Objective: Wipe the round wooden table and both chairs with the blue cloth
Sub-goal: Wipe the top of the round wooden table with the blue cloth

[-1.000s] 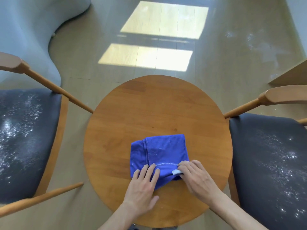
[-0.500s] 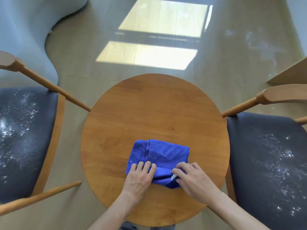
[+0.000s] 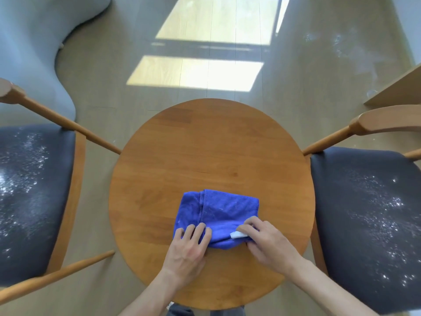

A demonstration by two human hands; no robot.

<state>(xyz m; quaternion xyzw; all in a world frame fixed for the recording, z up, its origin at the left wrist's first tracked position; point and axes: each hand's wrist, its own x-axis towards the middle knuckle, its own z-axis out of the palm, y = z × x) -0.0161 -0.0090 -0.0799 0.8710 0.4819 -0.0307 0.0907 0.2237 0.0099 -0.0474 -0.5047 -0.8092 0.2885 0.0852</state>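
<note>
A folded blue cloth (image 3: 225, 210) lies on the near half of the round wooden table (image 3: 205, 142). My left hand (image 3: 186, 249) has its curled fingers on the cloth's near left corner and grips it. My right hand (image 3: 271, 245) pinches the near right edge beside a small white label (image 3: 237, 234). The cloth's near edge is bunched up between the two hands. The left chair (image 3: 34, 190) and the right chair (image 3: 364, 213) flank the table, and white powder speckles both of their dark seats.
Wooden armrests (image 3: 387, 119) and legs (image 3: 95, 137) of the chairs angle in toward the table's rim. A pale grey curved seat (image 3: 34, 53) stands at the far left. White dust marks the floor (image 3: 337, 44) at the far right. A wooden board edge (image 3: 396, 90) shows at the right.
Both hands curled their fingers on the cloth's near edge and drew it slightly toward me, bunching it. The cloth's far part stayed flat on the table.
</note>
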